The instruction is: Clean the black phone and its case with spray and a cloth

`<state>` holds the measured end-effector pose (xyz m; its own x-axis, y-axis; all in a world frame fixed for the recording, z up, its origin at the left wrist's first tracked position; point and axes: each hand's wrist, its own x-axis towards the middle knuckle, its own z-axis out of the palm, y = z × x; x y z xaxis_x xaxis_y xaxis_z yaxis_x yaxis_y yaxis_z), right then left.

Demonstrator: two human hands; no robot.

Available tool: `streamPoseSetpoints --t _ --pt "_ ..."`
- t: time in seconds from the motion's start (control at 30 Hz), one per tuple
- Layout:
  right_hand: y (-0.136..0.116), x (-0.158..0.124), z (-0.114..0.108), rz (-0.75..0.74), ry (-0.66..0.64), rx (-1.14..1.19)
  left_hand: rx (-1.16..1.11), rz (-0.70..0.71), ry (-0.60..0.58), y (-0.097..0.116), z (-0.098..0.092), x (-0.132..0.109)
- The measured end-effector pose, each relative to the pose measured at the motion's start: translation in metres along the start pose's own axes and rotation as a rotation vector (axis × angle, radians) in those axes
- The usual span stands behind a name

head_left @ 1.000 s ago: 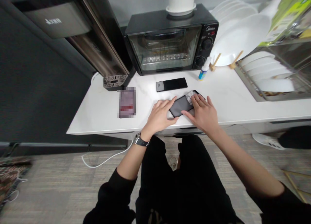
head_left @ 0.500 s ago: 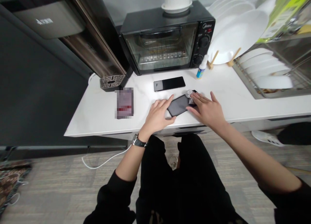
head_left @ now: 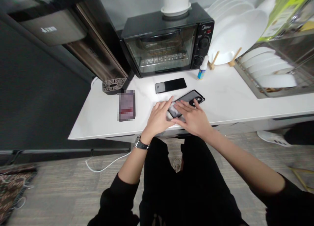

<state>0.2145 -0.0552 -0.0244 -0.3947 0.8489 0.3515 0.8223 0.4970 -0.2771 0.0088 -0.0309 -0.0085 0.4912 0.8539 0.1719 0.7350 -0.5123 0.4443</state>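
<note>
A phone case [head_left: 187, 97] with a black rim, a see-through grey back and a camera cutout lies slanted on the white counter. My left hand [head_left: 158, 118] grips its left end between thumb and index finger. With its fingers laid over the case's left part, my right hand [head_left: 193, 119] presses a crumpled whitish wipe [head_left: 172, 108] against the back. Most of the wipe is under the fingers. Behind the case, a black phone [head_left: 171, 85] lies flat. A small spray bottle [head_left: 202, 69] with a blue label stands to the right of the phone.
A toaster oven [head_left: 168, 43] stands at the back under a white pot [head_left: 175, 2]. On the left are a drinks dispenser [head_left: 98, 56] and a blurred-out packet [head_left: 127, 105]. White plates [head_left: 237, 36] and a sink [head_left: 270, 94] are on the right. Another person's shoe [head_left: 273, 138] shows at right.
My right hand has slid left along the phone case with the wipe, uncovering the camera cutout at the right end. My left hand stays at the left end.
</note>
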Motion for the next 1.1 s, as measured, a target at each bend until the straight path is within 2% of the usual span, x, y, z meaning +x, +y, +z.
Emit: streamPoseSetpoints --t 0.07,0.13,0.23,0.37,0.43,0.53,0.67,0.77,0.83,0.9,1.03,1.1 --pt "0.019 0.004 -0.003 0.086 0.041 -0.077 0.008 -0.007 0.009 0.002 0.000 0.000" --pt "0.025 0.006 -0.001 0.156 0.081 -0.131 0.006 -0.014 0.023 0.002 0.000 0.001" --pt "0.003 0.003 0.008 0.156 0.096 -0.126 -0.006 -0.001 0.021 0.000 0.002 0.001" --pt "-0.039 -0.005 0.015 0.006 0.040 -0.001 0.021 -0.013 0.021 -0.004 0.003 0.001" --pt "-0.043 -0.007 0.012 -0.043 0.008 0.038 0.029 -0.021 0.028 -0.004 0.003 0.001" --pt "-0.016 -0.003 0.001 -0.059 -0.037 0.018 0.008 -0.008 0.032 -0.002 0.002 0.000" --pt "0.039 0.006 -0.007 0.072 0.031 -0.109 0.006 -0.025 0.042 0.000 0.002 0.001" --pt "0.053 0.009 -0.002 0.106 0.050 -0.137 0.005 -0.034 0.046 0.001 0.002 0.002" --pt "0.041 0.009 0.005 0.121 0.053 -0.118 -0.005 -0.027 0.053 0.001 0.001 0.002" --pt "0.015 0.006 0.012 0.123 0.045 -0.079 -0.011 -0.014 0.051 -0.001 0.002 0.002" --pt "-0.039 -0.002 0.017 0.002 -0.039 0.041 0.022 -0.022 0.042 -0.004 0.003 0.002" --pt "-0.045 -0.004 0.014 -0.043 -0.055 0.073 0.029 -0.022 0.043 -0.005 0.004 0.002"
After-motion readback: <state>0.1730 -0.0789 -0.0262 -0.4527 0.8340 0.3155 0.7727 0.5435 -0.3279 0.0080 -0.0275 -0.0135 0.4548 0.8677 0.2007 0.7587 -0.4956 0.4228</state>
